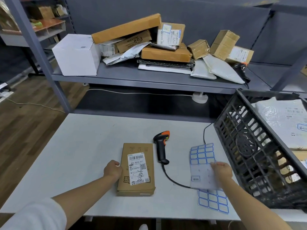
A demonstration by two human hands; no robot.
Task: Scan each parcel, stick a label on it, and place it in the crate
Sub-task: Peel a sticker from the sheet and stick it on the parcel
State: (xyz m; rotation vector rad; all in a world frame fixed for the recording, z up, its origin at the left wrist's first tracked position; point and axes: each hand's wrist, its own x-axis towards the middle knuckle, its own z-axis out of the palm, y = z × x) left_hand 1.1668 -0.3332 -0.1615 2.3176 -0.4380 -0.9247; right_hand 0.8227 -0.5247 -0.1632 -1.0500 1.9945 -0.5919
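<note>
Parcel-sorting room or small warehouse, grey metal shelving rack (149, 78) heaped with brown cardboard boxes (166, 53) and grey plastic mailer bags (222, 68), white packing table (83, 146), black-and-orange handheld barcode scanner (162, 146), blue-bordered sticker label sheets (201, 155), black plastic lattice crate (252, 150), wood-look floor (21, 130).

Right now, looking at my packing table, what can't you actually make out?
- Right hand, head view: motion blur hides whether its fingers have peeled a sticker off the label sheet.
- Crate: cut off by the right edge; its slatted wall screens most of the contents.
- Second scanner on the shelf: partly hidden behind a padded mailer.
- Parcel under the left hand: fine label print too small to read.
</note>
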